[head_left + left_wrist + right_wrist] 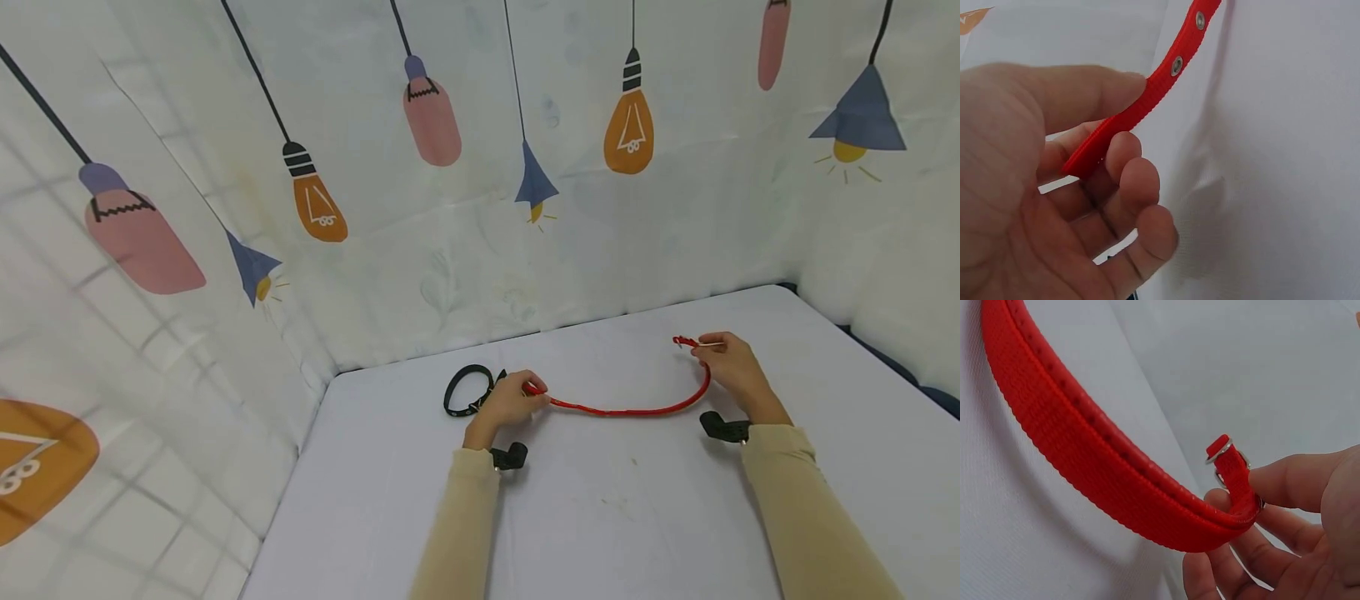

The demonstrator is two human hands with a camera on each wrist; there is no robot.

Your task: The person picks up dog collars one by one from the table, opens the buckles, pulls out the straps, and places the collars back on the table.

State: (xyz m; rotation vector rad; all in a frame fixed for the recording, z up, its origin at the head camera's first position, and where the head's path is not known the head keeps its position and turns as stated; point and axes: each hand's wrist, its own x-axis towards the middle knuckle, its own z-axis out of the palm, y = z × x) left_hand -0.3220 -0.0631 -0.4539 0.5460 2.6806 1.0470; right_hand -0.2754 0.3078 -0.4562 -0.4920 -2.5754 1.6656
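Observation:
A red collar (637,413) stretches in a drooping curve between the two hands, above the white tabletop. My left hand (512,400) pinches its tail end between thumb and fingers. In the left wrist view, metal-rimmed eyelets (1177,65) show in the strap just past the thumb. At the other end, my right hand (737,373) holds the strap close to the buckle end. The right wrist view shows a metal buckle (1221,452) standing out beyond the thumb, with the wide padded band (1085,450) curving away from the fingers.
Beside my left hand, a black collar (448,395) lies in a loop on the white table (600,517). Fabric walls (465,250) printed with lamps and bulbs rise behind the table's far edge and along its left side.

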